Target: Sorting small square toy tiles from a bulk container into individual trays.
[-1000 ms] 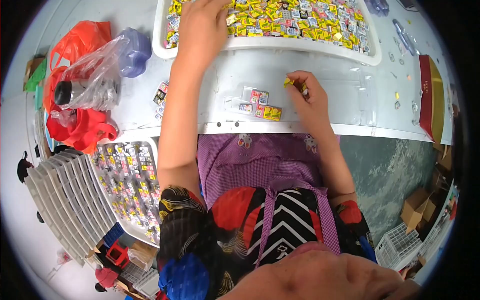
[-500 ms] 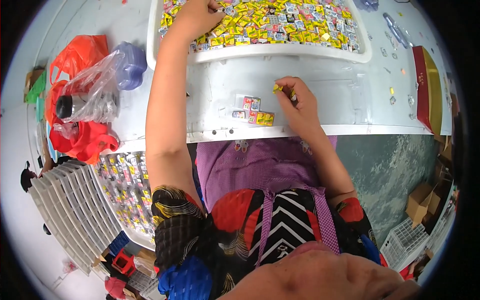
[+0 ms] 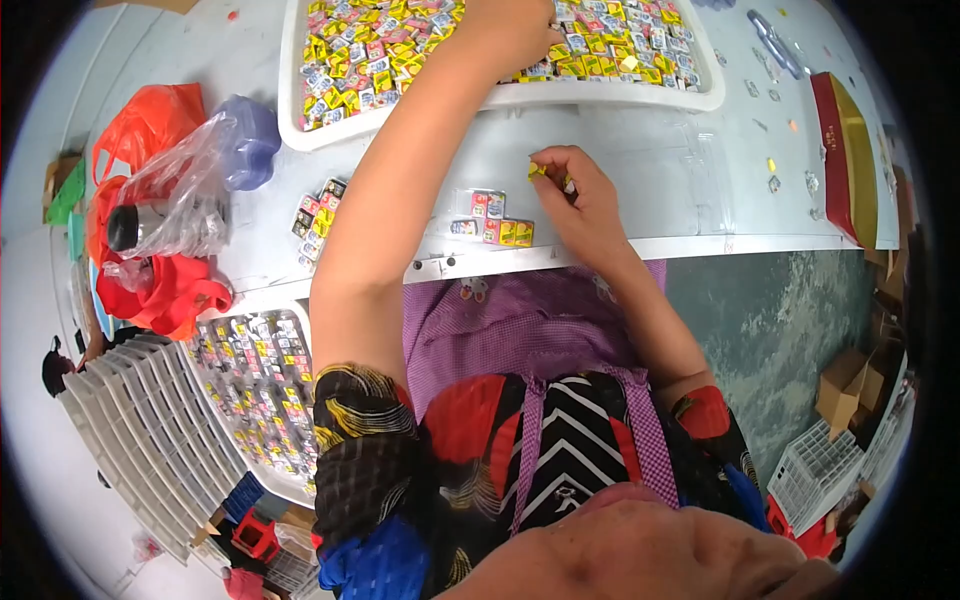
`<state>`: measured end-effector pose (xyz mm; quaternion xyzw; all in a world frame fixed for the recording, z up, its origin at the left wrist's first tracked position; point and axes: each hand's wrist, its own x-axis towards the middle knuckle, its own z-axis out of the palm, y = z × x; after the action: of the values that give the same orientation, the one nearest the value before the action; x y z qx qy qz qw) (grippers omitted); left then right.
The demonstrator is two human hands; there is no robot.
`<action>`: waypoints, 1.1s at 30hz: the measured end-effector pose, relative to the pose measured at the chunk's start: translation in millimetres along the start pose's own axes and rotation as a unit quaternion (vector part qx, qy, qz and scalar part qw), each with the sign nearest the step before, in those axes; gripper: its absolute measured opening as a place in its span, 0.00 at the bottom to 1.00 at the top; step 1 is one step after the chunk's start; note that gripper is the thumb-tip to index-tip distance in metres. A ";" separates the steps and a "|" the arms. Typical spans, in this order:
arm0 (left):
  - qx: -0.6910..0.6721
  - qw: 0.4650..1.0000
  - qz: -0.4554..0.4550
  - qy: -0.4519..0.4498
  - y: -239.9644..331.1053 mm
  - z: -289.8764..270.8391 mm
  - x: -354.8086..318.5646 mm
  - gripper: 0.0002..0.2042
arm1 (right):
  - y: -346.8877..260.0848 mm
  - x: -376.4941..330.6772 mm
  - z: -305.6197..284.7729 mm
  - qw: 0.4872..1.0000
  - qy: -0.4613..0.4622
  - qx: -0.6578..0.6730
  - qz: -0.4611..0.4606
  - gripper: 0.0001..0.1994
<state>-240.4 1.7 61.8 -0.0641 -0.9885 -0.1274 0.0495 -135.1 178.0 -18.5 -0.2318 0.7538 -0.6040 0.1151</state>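
My right hand point(image 3: 583, 195) pinches a small yellow block point(image 3: 536, 171); beyond it, my left hand point(image 3: 513, 36), grip unclear, is over the white tray point(image 3: 600, 95).

Left hand point(image 3: 512, 36): partly cut off by the top edge; whether it holds anything cannot be told.
Right hand point(image 3: 580, 190): curled fingers partly hide the small yellow pieces point(image 3: 537, 171); how many is unclear.
White tray point(image 3: 620, 95): far rim out of frame, left forearm point(image 3: 395, 190) covering part.
Lower tray point(image 3: 278, 485): right side hidden behind the sleeve point(image 3: 360, 425).
Distant person point(image 3: 242, 583): cut off below, too small for detail.
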 end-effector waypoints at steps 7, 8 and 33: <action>-0.018 0.996 -0.070 -0.044 -5.5 17.6 30.4 0.12 | -2.7 2.5 -4.4 0.999 0.006 0.024 0.022 0.09; -0.024 0.998 -0.064 -0.013 -9.4 21.3 28.8 0.11 | -3.9 3.0 -3.6 0.999 0.001 0.020 0.030 0.09; -0.328 0.942 -0.003 0.072 -7.9 -4.8 -24.8 0.07 | 8.2 3.0 -6.7 1.000 0.020 0.017 0.008 0.10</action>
<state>-216.6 -10.0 61.7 -0.0650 -0.8859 -0.4492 0.0963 -142.4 183.6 -24.5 -0.2117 0.7471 -0.6207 0.1089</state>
